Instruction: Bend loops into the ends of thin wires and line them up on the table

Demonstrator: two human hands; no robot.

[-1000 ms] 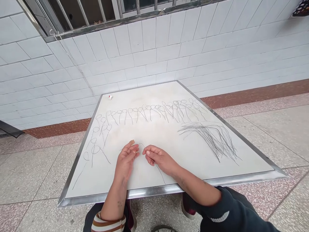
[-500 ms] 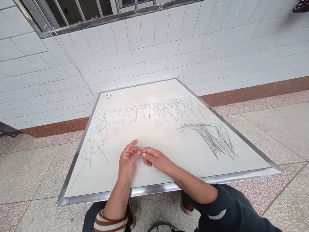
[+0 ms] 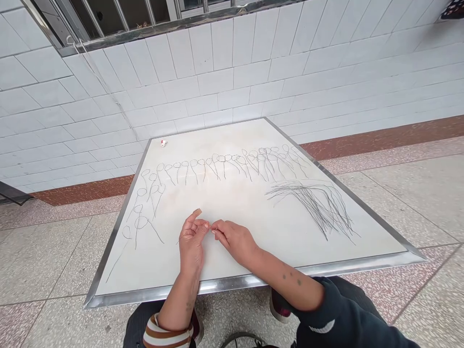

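My left hand [image 3: 191,239] and my right hand [image 3: 237,241] meet above the near part of a white table [image 3: 232,203]. Thumb and forefinger of each are pinched on a thin dark wire [image 3: 210,228], of which only a short bit shows between the fingertips. The left little finger sticks up. Looped wires [image 3: 224,158], each a ring with thin tails, lie in an arc across the far and left parts of the tabletop. To the right of my right hand rests a loose bundle of straight wires [image 3: 322,210].
A metal edge [image 3: 232,284] frames the tabletop. A small white and red object [image 3: 164,143] sits in the far left corner. Behind the table stands a white tiled wall [image 3: 217,77] with a barred window [image 3: 145,14]. A round metal frame [image 3: 243,338] shows below, between my legs.
My right hand has turned over so its back shows more, and its lower fingers have tucked out of sight. The wire tail below it no longer shows. My left hand has barely shifted.
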